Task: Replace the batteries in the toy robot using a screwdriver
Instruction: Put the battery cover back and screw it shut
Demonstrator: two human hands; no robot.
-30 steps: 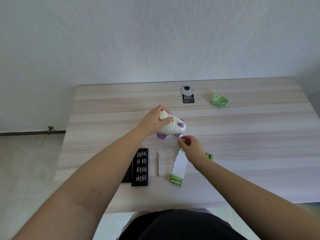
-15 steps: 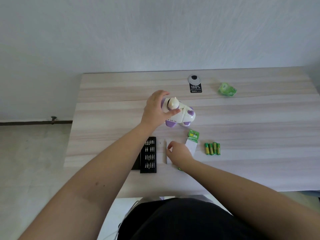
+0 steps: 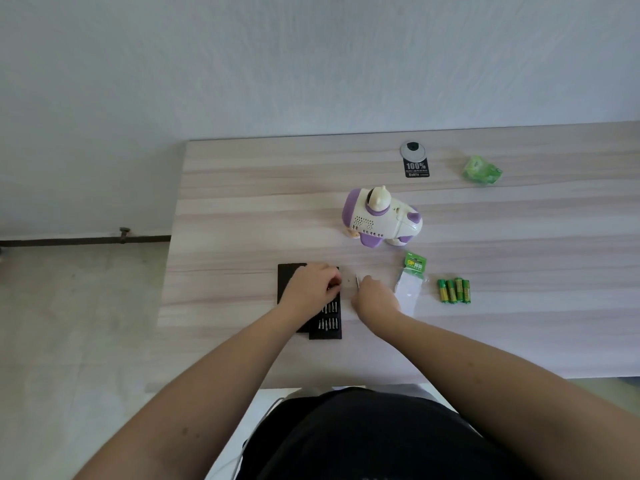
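Observation:
The white and purple toy robot (image 3: 381, 218) lies on the table with no hand on it. My left hand (image 3: 313, 285) lies over the upper rows of the black screwdriver bit tray (image 3: 327, 323), fingertips curled down among the bits; whether they pinch one is hidden. My right hand (image 3: 375, 297) grips the thin silver screwdriver (image 3: 357, 279), and only its far end pokes out past my fingers. Several loose green batteries (image 3: 453, 291) lie side by side to the right. An opened battery pack (image 3: 410, 280) lies between them and my right hand.
A crumpled green wrapper (image 3: 482, 170) lies at the back right. A round cable grommet (image 3: 412, 149) and a black sticker (image 3: 416, 169) sit near the table's far edge. The wooden table (image 3: 242, 209) ends at the left above a grey floor.
My left hand let go of the toy robot and came down onto the bit tray. My right hand closed on the screwdriver. The robot now lies alone on the table.

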